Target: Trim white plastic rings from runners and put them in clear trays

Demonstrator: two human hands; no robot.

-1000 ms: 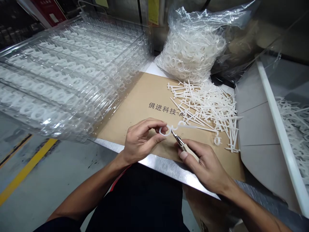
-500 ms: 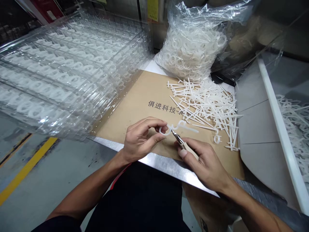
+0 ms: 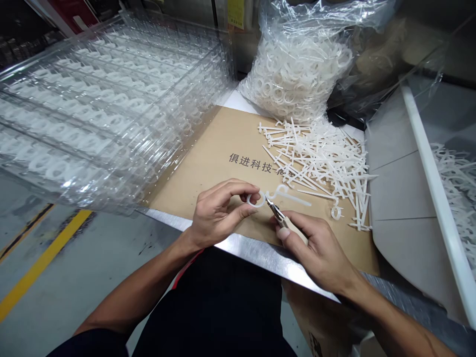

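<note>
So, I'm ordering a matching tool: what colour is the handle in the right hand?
The tool handle looks pale beige, best seen in the head view.

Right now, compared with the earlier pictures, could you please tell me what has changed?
The free end of the white stem has swung slightly toward the near side. Nothing was taken up or let go: the left hand still pinches the white ring, the right hand the pliers. The pile of white pieces looks unchanged.
</note>
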